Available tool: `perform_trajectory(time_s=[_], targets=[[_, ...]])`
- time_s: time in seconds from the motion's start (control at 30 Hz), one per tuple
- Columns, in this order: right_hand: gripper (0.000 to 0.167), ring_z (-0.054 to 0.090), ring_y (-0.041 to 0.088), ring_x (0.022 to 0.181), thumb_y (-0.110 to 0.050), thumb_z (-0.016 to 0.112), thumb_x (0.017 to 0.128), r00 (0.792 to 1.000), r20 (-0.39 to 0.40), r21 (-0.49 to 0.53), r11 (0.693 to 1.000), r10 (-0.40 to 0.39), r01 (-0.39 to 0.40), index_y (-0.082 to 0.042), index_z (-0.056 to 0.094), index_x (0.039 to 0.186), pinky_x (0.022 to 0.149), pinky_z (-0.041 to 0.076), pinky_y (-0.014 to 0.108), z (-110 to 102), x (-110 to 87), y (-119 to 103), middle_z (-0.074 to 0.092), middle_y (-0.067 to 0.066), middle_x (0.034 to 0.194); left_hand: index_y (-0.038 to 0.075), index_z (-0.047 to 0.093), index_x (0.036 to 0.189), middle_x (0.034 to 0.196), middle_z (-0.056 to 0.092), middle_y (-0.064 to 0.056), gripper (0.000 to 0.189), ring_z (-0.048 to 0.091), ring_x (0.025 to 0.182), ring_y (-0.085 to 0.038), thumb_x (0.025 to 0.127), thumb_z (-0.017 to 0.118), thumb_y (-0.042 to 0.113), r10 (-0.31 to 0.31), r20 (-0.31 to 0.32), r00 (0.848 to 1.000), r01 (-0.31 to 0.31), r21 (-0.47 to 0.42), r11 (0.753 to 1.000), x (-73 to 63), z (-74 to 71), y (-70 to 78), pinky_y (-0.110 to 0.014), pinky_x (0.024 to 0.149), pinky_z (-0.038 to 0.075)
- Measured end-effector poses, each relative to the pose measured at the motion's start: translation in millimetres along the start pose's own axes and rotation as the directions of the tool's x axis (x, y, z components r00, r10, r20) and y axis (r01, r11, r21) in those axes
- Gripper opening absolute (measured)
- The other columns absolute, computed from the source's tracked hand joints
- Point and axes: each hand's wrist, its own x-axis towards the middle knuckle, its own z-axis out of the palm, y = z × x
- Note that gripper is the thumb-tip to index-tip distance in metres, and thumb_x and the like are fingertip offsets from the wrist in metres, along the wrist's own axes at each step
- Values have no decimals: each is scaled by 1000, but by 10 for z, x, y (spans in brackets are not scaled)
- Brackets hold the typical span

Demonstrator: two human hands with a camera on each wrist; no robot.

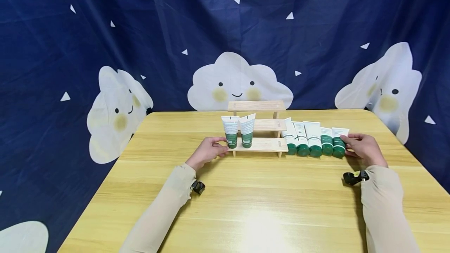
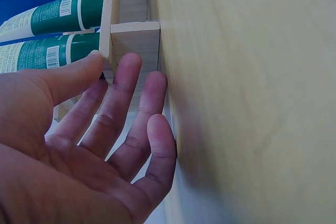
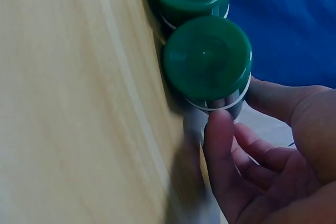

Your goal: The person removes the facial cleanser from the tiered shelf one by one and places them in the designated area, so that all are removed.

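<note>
A three-step wooden display stand (image 1: pixel 261 144) bears two green-and-white squeeze tubes, one tube (image 1: pixel 231 132) at the lowest step's left end and another tube (image 1: pixel 247 131) beside it, both upright on their caps. My left hand (image 1: pixel 209 151) holds the left end of that step. In the left wrist view its thumb (image 2: pixel 79 74) touches the board's edge by a tube's cap, the other fingers loosely bent below. To the right, my right hand (image 1: pixel 365 148) grips the outermost tube (image 1: pixel 339 143) of a row, thumb and fingers around its sides.
Several more tubes (image 1: pixel 313 139) lean back in a row right of the stand, green caps toward me. A pale wooden table (image 1: pixel 267 198) lies beneath. Behind it hangs a dark blue curtain (image 1: pixel 168 18) with smiling clouds.
</note>
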Motion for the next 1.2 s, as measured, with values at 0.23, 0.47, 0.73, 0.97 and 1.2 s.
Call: perform_trajectory(time_s=[0.23,0.47,0.73,0.97,1.2], targets=[[68,58,-2,74,-35,54,105,999,20,-48,998,28,-27,17,37,145,72,59,24,-20,-9,-10,56,-1,95,8,67,132,93,78,-10,38,72,75,-16,95,73,14,-5,6,1000,5,-1,1000,7,8,-7,-25,58,41],[69,58,-1,75,-35,55,104,999,43,-7,1000,26,-25,16,35,146,73,60,25,-37,-37,-14,55,-8,90,9,67,133,97,78,-12,38,73,78,-17,95,72,15,-7,6,1000,7,12,1000,22,10,-19,-24,59,43],[72,59,1,75,-40,54,104,998,68,-40,999,-1,4,13,34,148,70,57,25,-73,-58,-89,59,-11,86,9,67,133,99,78,-14,38,73,78,-18,96,72,14,-7,16,1000,7,1,1000,-1,14,3,-25,58,41],[69,58,-1,79,-43,56,103,983,-1,-130,975,-182,181,9,43,147,70,54,21,-1,-80,-220,55,-22,95,9,66,133,98,78,-14,38,72,78,-18,95,72,14,-14,14,1000,14,2,1000,4,8,9,-24,60,42],[58,57,-3,86,-40,61,102,965,-37,-44,965,-260,258,-1,50,143,73,52,16,202,-104,-447,56,-22,97,9,67,133,98,78,-13,38,73,79,-19,96,72,15,-13,13,1000,13,2,1000,-4,-9,16,-25,59,42]])
